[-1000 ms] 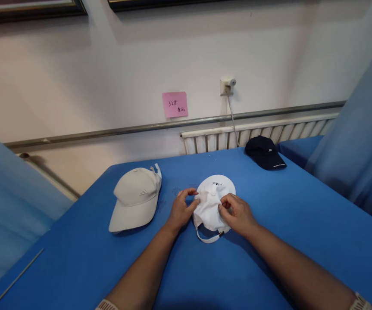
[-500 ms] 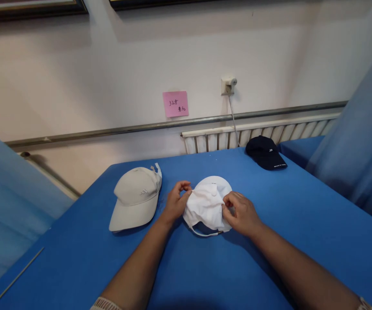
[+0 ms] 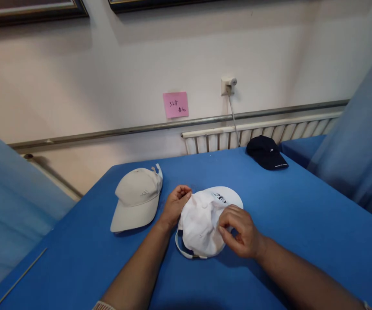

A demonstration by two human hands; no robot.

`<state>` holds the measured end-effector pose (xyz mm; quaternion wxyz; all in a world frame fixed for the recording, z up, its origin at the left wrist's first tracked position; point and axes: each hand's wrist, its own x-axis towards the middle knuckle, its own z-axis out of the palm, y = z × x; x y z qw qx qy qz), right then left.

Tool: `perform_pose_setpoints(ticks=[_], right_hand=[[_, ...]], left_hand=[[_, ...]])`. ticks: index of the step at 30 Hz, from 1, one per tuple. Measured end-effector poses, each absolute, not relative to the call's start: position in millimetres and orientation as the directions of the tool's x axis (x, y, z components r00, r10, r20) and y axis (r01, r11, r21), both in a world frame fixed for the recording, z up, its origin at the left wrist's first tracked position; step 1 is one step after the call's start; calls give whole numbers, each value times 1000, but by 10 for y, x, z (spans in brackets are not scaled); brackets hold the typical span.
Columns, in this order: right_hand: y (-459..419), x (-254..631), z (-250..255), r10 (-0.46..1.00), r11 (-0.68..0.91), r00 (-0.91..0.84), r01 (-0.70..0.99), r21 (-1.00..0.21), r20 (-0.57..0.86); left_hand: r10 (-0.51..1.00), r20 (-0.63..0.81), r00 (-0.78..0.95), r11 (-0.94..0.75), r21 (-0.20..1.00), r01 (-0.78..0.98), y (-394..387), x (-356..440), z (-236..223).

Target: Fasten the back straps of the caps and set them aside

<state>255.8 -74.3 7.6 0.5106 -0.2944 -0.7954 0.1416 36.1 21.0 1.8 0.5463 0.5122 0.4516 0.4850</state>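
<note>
Two forearms (image 3: pixel 297 273) slant inward from the near edge to one white cap (image 3: pixel 201 228), lying mid-desk, crown up and creased, brim turned away and rightward. The left hand (image 3: pixel 174 206) bends at the cap's upper left edge, fingers curled, thumb near the forefinger; whether cloth is pinched, I cannot tell. The right hand (image 3: pixel 239 230) arches over the cap's right side, thumb and forefinger tips nearly meeting in a loop; its hold on the fabric is unclear too. Three caps share the blue desk (image 3: pixel 108 271): this one, one beige cap (image 3: pixel 137 198) to the left, and one navy cap (image 3: pixel 266 153) at the far right. One pink note (image 3: pixel 176 104) and one outlet (image 3: pixel 228 86) are on the wall.
</note>
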Motion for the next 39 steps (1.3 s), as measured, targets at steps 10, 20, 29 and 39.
perform_pose_setpoints(ticks=[10, 20, 29, 39], right_hand=[[-11, 2918, -501, 867, 174, 447, 142, -975, 220], [210, 3194, -733, 903, -193, 427, 504, -842, 48], [248, 3192, -663, 923, -270, 367, 396, -878, -118], [99, 3254, -471, 959, -269, 95, -7, -963, -268]], left_hand=[[984, 169, -56, -165, 984, 70, 264, 360, 85], [836, 299, 461, -549, 465, 694, -390, 558, 803], [874, 208, 439, -485, 430, 761, -311, 583, 907], [877, 305, 370, -474, 433, 766, -92, 442, 1062]])
